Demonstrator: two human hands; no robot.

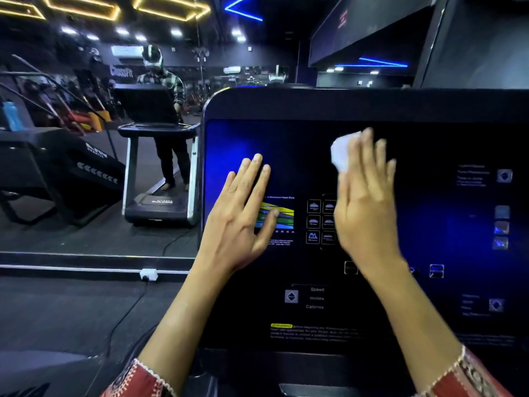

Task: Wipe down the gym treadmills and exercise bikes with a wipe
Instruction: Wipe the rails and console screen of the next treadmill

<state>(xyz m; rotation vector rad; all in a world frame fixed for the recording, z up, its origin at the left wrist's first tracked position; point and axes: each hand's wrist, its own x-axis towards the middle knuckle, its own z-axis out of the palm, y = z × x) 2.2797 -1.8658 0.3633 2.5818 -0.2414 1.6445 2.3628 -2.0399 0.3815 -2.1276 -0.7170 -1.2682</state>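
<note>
A black treadmill console [372,282] fills the right and middle of the head view, with printed labels and a coloured heart-rate chart. My left hand [243,213] lies flat on the left part of the panel, fingers straight. My right hand [366,196] presses a white wipe [342,151] against the upper middle of the panel with straight fingers; the wipe sticks out past my fingertips to the left.
A wall mirror [100,138] at the left reflects a treadmill with a person standing on it. A dark stair machine [57,173] stands at the far left with a blue bottle [11,116]. A cable runs across the floor from a white socket [148,274].
</note>
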